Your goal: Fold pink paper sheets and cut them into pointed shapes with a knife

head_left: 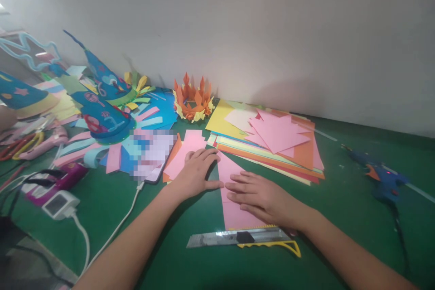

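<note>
A sheet of pink paper (234, 217), apparently folded with a slanting edge, lies on the green table before me. My right hand (263, 197) rests flat across it with the fingers stretched out. At the sheet's upper left corner is my left hand (197, 172), fingers curved, thumb apart from them, the tips touching the paper's edge. Just below the sheet lies a box cutter (224, 238) with a yellow grip. Other pink pieces (192, 142) and some orange paper sit beyond my left hand.
Behind are a stack of coloured paper (272, 156) and an orange paper crown (193, 102). Blue cone hats (103, 111), a blurred phone (152, 156), scissors (34, 138) and a power strip (64, 179) with cables crowd the left. At right lies a blue glue gun (387, 181).
</note>
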{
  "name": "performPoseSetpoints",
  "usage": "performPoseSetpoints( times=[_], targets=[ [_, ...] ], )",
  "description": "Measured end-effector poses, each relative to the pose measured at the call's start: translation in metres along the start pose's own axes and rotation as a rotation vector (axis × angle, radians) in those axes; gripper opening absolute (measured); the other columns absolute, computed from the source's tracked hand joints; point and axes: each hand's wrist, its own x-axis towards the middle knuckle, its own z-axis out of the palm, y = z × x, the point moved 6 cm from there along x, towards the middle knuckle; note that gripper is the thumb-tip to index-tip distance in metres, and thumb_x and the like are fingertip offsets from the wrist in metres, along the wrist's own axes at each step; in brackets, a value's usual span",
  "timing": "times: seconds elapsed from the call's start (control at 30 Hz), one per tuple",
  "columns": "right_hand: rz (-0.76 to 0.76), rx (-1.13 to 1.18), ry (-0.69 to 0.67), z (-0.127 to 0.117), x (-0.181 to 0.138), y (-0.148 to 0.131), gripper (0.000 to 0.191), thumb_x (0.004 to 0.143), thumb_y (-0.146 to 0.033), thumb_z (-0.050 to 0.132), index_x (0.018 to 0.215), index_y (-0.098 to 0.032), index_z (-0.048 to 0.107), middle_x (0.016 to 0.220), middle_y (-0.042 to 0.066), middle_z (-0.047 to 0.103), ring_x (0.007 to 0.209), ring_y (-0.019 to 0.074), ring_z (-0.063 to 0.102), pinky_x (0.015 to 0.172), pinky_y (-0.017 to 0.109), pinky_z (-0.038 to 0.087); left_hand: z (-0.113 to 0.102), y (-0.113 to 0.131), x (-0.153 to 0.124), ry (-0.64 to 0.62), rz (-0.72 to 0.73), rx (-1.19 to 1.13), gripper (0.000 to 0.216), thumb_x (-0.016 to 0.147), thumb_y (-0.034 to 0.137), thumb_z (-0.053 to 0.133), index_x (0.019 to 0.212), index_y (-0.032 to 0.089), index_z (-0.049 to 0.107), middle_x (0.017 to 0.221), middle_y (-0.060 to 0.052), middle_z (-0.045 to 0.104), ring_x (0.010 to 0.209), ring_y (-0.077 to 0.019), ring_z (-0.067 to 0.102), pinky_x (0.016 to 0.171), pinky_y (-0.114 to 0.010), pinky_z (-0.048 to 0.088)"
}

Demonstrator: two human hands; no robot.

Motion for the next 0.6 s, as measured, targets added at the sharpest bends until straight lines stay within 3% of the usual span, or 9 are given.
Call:
performPoseSetpoints(
  times=[0.6],
  targets=[
    [-0.01,0.019,0.02,0.0019,-0.0022,0.0017,0.036,0.096,-0.025,0.046,0.13,-0.021,0.055,0.131,0.007,0.058,0.133,0.0221,0.04,0.111,0.047,0.032,-0.0002,-0.001,0.0007,0.001,-0.013,-0.004,0.064,0.068,0.054,0.073,0.12,0.025,0.05,0.141,-0.01,0.046,0.126,-0.0321,0.04,0.1,-0.05,0.029]
  ],
)
